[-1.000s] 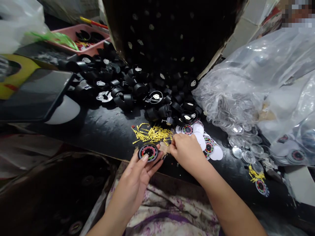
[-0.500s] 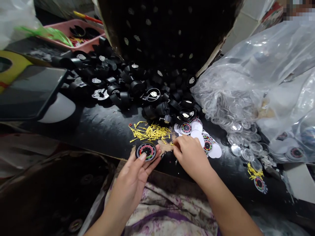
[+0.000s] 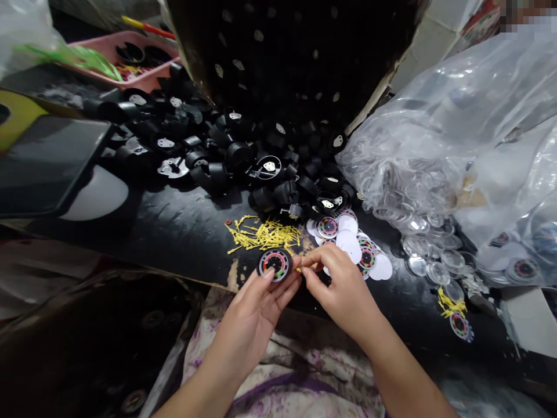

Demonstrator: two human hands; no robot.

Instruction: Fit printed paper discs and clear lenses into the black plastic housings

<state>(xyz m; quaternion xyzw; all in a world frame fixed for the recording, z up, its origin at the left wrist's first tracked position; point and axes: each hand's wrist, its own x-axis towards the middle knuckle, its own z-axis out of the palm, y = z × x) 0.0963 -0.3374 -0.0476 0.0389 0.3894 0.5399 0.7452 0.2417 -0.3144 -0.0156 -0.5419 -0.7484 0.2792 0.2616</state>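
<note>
Held in my left hand [image 3: 261,299] is a round black gauge [image 3: 275,264] with a dial face of red, green and white markings; my thumb lies on its lower edge. Close to its right side, my right hand [image 3: 333,278] pinches a small yellow pointer [image 3: 298,269] between thumb and fingertips. A pile of yellow pointers [image 3: 265,233] lies just beyond the gauge. Behind my right hand are several loose round dial discs [image 3: 328,227], some printed side up, some showing white backs [image 3: 348,246].
Black round housings [image 3: 239,157] are heaped at the back, spilling from a dark open container [image 3: 296,58]. Clear round covers [image 3: 418,223] spill from a plastic bag [image 3: 435,116] at right. A pink basket [image 3: 163,75] and a dark-screened device [image 3: 47,162] stand at left.
My right hand has lifted from the table with a yellow pointer and turned toward the gauge. My left hand has carried the gauge slightly right, so the hands are now almost together.
</note>
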